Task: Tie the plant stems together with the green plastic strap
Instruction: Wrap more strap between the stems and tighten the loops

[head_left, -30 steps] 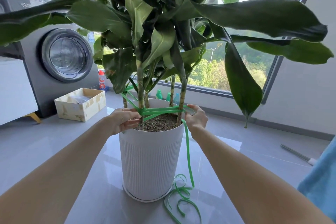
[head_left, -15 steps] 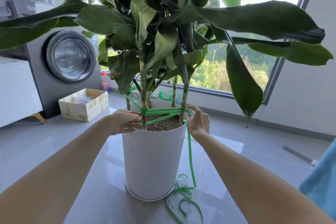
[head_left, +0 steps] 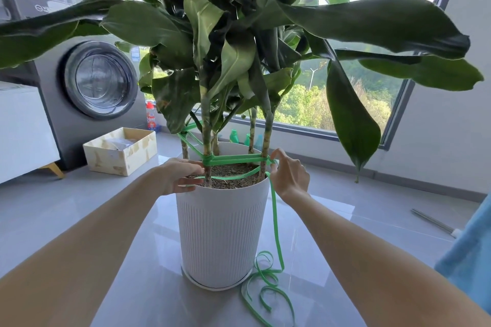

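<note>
The white pot [head_left: 223, 233] stands on the floor, its stems [head_left: 206, 127] rising upright. The green strap [head_left: 236, 160] runs left to right between the two near stems just above the rim, with its tail trailing down the pot's right side. It looks light, limp and slick, so it is best pinched close to a stem. The left hand [head_left: 176, 176] pinches it at the left stem, the right hand [head_left: 289, 176] at the right.

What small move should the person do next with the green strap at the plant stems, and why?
Probably the right hand should pull the flat green plastic strap outward to take up slack, while the left hand holds its end. The upper passes between the two front plant stems look tight, but the lower pass sags in a curve over the dark soil.
</note>
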`<move>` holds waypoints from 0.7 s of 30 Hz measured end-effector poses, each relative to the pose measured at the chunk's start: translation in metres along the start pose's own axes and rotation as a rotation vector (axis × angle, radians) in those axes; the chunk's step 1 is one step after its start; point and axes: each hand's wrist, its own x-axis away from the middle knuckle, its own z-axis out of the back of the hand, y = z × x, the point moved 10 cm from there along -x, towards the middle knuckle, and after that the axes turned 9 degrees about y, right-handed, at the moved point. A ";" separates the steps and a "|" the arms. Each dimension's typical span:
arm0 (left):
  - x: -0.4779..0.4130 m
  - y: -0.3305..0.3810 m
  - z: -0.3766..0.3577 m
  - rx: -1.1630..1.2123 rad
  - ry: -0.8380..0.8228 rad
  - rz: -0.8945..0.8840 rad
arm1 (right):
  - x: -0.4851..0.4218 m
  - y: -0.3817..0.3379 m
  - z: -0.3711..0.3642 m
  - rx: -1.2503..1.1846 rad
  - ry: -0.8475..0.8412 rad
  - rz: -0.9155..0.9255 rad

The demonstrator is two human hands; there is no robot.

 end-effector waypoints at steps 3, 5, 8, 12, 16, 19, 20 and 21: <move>0.001 0.000 -0.001 -0.002 0.002 0.003 | 0.000 0.004 0.005 0.032 0.028 -0.035; 0.001 -0.001 -0.001 -0.003 0.004 0.009 | 0.001 0.008 0.005 0.049 0.022 -0.054; 0.002 -0.001 -0.002 -0.005 0.008 0.011 | 0.002 0.008 0.003 0.082 -0.015 -0.046; 0.005 0.000 -0.003 -0.015 0.016 0.009 | 0.005 0.005 -0.002 0.139 -0.062 0.022; 0.010 0.002 0.000 -0.028 0.031 -0.020 | 0.010 -0.002 -0.007 0.190 -0.104 0.125; 0.015 0.003 0.004 -0.057 0.069 -0.038 | 0.015 -0.012 -0.003 0.155 -0.091 0.221; 0.015 0.003 0.005 -0.057 0.082 -0.042 | 0.017 -0.017 -0.002 0.141 -0.083 0.280; 0.016 0.003 0.007 -0.052 0.095 -0.046 | 0.020 -0.023 -0.001 0.127 -0.091 0.352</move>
